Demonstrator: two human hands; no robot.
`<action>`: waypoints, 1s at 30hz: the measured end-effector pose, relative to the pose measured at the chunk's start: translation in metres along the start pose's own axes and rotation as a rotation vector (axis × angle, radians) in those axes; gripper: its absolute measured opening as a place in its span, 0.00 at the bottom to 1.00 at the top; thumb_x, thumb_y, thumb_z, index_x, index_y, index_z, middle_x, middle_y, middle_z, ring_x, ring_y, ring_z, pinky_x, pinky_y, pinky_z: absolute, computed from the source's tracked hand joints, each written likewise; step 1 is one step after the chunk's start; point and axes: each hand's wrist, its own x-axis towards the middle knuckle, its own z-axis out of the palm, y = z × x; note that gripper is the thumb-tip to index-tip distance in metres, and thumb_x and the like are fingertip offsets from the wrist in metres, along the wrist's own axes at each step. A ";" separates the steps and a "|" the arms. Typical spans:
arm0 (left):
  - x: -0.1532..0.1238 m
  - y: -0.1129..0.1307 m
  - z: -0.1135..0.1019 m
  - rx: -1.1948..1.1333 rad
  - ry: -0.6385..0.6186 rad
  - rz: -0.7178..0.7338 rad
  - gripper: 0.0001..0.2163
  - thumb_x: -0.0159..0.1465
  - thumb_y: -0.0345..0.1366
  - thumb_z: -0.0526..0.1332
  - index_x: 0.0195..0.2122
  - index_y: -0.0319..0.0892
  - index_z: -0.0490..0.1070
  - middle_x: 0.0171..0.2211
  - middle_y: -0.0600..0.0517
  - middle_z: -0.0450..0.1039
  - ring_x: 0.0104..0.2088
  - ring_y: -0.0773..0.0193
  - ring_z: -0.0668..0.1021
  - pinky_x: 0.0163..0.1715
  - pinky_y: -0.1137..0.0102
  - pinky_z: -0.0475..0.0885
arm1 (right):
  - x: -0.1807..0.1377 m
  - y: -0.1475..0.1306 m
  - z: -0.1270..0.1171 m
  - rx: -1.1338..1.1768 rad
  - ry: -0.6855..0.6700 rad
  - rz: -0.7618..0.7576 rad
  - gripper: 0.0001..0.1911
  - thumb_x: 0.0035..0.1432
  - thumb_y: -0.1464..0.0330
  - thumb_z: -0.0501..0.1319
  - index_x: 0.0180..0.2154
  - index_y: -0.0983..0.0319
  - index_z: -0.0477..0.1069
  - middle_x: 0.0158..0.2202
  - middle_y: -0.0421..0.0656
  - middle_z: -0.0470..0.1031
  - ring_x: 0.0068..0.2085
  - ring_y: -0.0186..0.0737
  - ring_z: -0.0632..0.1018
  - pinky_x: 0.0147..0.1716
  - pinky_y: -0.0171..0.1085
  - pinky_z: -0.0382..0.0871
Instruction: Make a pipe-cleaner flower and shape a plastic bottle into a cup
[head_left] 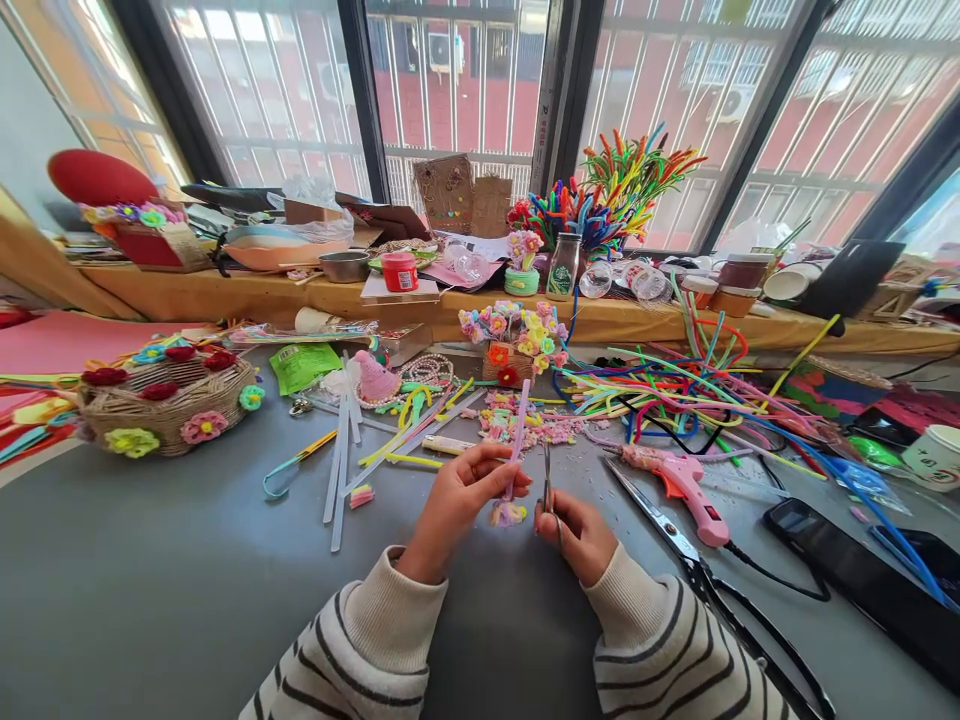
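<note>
Upright in my left hand (469, 495) is a pale lilac pipe cleaner (520, 425), pinched between thumb and fingers. Just below those fingertips sits a small fluffy lilac and yellow piece (508, 514); I cannot tell if it is joined to the pipe cleaner. My right hand (577, 530) is closed round the handles of small metal scissors (547, 480), blades pointing up and away. A short gap separates the scissors from the pipe cleaner. Beyond both hands lies a heap of pastel fluffy clippings (517, 420).
Large black-handled scissors (679, 540), a pink glue gun (686, 485) and a black phone (847, 570) lie to the right. At left stand a flower-trimmed basket (169, 400) and glue sticks (339, 480). Loose pipe cleaners (675, 395) spread behind, below a cluttered ledge (300, 290).
</note>
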 end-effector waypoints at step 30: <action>-0.001 0.000 0.001 0.183 -0.169 0.062 0.07 0.50 0.36 0.55 0.20 0.39 0.58 0.16 0.58 0.61 0.19 0.73 0.63 0.22 0.76 0.59 | -0.003 -0.003 0.008 -0.107 0.091 -0.046 0.21 0.43 0.54 0.52 0.13 0.61 0.50 0.12 0.35 0.54 0.16 0.27 0.55 0.16 0.30 0.49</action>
